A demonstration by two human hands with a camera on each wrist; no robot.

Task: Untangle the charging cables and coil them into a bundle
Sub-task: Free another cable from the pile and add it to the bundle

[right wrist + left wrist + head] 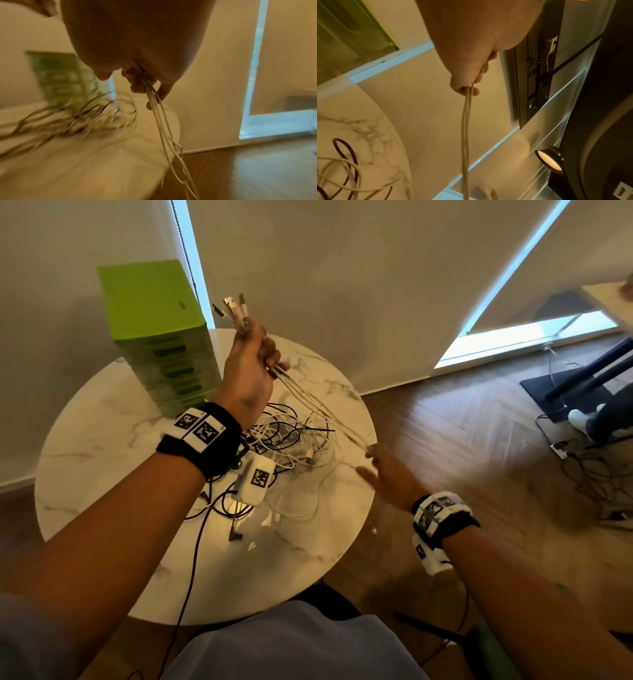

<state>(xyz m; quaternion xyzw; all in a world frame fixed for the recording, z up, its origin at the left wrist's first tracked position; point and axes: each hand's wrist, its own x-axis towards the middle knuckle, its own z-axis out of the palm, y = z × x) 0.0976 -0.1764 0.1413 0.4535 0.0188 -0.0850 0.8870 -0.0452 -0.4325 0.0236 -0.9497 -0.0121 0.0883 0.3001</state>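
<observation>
Head view showed the right hand [383, 474], blurred, nearest, its fingers closed around thin white cables [308, 395] stretched taut. Beyond it a loose tangle [291, 443] of black and white cords lay on the round marble surface [102, 440]. Farther off, the raised left hand [250, 364] gripped the cables' plug ends beside a green plastic drawer unit [154, 330].

Warm, dim room light; cold daylight leaks past the blinds [534, 251]. Glare sits on the marble worktop [239, 510]. The head view bends at its edges, and the right hand [387, 474] is smeared. The right wrist view blurs heavily, perhaps from motion. A lit round lamp [549, 160] glows.
</observation>
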